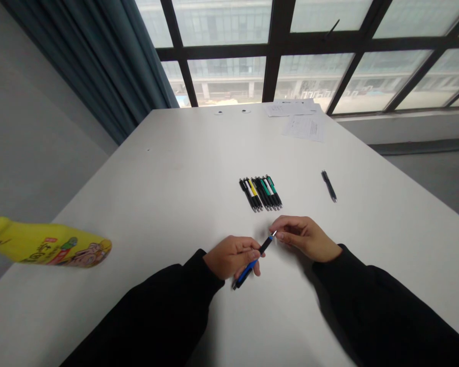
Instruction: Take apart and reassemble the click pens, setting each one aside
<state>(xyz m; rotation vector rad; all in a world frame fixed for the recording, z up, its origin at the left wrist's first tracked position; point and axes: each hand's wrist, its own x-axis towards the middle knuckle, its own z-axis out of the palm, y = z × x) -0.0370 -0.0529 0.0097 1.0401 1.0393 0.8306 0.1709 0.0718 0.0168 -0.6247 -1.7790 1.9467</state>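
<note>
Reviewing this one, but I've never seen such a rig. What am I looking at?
No machine here: someone is working bare-handed. The single picture comes from a head-worn camera looking forward and down. The left hand holds a blue and black pen; the right hand is at its tip, though whether it grips there is unclear. On the table lie a row of pens, a lone dark pen farther right, and papers at the far end. A yellow bottle is at the left.

Pen row [261,193] blocks you fwd; you can pass btwn it & lone pen [329,186]; bottle [61,244] obstructs L.
</note>
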